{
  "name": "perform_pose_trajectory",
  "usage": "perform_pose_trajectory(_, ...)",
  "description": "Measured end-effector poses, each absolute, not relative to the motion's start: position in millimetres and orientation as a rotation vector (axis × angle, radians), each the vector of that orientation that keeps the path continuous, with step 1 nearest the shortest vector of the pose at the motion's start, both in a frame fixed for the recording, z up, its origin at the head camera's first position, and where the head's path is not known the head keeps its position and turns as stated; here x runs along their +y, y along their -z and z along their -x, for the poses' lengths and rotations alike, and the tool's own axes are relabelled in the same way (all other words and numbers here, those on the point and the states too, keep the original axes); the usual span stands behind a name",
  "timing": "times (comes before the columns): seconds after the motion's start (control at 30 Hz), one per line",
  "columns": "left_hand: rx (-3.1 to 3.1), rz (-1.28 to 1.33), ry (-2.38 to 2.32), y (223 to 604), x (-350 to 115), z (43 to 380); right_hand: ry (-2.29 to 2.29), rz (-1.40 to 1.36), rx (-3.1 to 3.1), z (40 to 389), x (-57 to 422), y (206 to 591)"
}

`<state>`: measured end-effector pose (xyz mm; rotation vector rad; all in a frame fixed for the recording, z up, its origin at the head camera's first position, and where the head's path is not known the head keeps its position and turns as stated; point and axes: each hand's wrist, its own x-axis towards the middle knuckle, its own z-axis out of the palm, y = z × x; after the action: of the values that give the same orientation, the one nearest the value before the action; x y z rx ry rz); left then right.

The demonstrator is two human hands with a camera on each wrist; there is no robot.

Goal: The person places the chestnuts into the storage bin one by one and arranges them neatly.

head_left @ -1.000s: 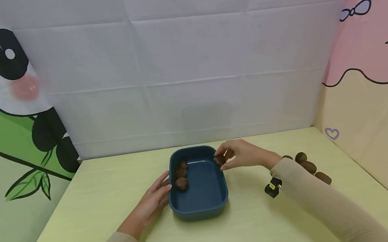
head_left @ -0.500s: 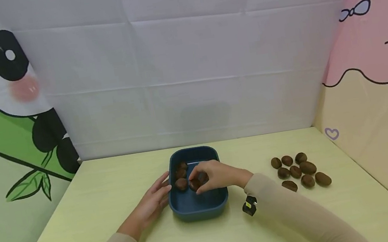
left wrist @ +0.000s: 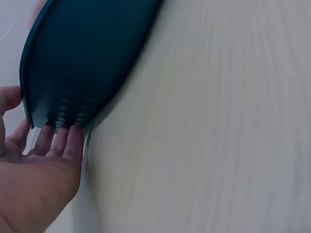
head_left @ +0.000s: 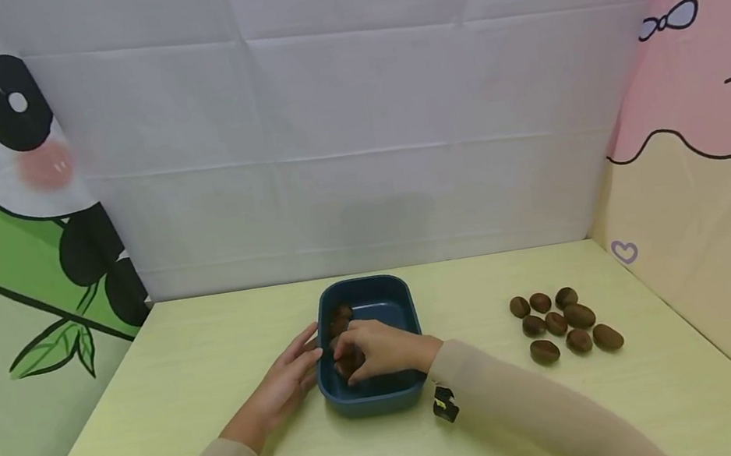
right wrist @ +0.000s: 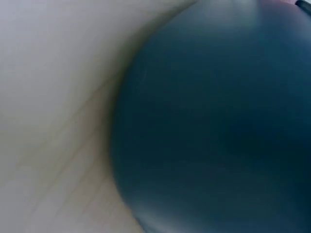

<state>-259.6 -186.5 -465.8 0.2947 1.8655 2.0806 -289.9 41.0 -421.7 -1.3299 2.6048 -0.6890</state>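
Observation:
A dark blue rectangular box point(head_left: 378, 406) stands on the table, seen from above in the head view. My right hand point(head_left: 387, 348) reaches inside it and pinches a brown chestnut point(head_left: 346, 369) between thumb and fingers, low at the left side. Other chestnuts point(head_left: 341, 313) lie along the box's left wall, partly hidden by that hand. My left hand point(head_left: 288, 373) rests against the outside of the left wall. In the left wrist view its fingertips touch the box wall point(left wrist: 87, 53), thumb near the rim. The right wrist view holds only the box's outer side point(right wrist: 194, 121) and table.
Several loose chestnuts point(head_left: 555, 323) are grouped on the pale wooden table point(head_left: 479, 416) to the right of the box. A white sheet point(head_left: 360, 142) hangs behind the table. Walls with cartoon drawings stand on both sides.
My right hand has moved left and down from the box's right rim to its left side, carrying the chestnut. The left hand and the box have stayed put.

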Motion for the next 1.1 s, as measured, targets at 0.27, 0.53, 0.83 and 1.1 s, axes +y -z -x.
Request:
perform_pose_trajectory(0.27, 1.858, -0.297, -2.082, 466, -187, 259, 0.696, 1.287, 2.637, 290, 32, 429)
perform_pose_trajectory(0.53, 1.860, -0.305, -2.082, 466, -188, 259, 0.684, 1.259, 2.683, 292, 28, 433)
perform_pose_trajectory(0.83, 1.863, -0.300, -2.084, 465, -188, 258, 0.684, 1.254, 2.666, 294, 31, 428)
perform_pose_trajectory(1.1, 1.863, -0.311, -2.075, 467, -187, 260, 0.813, 1.235, 2.587, 298, 51, 418)
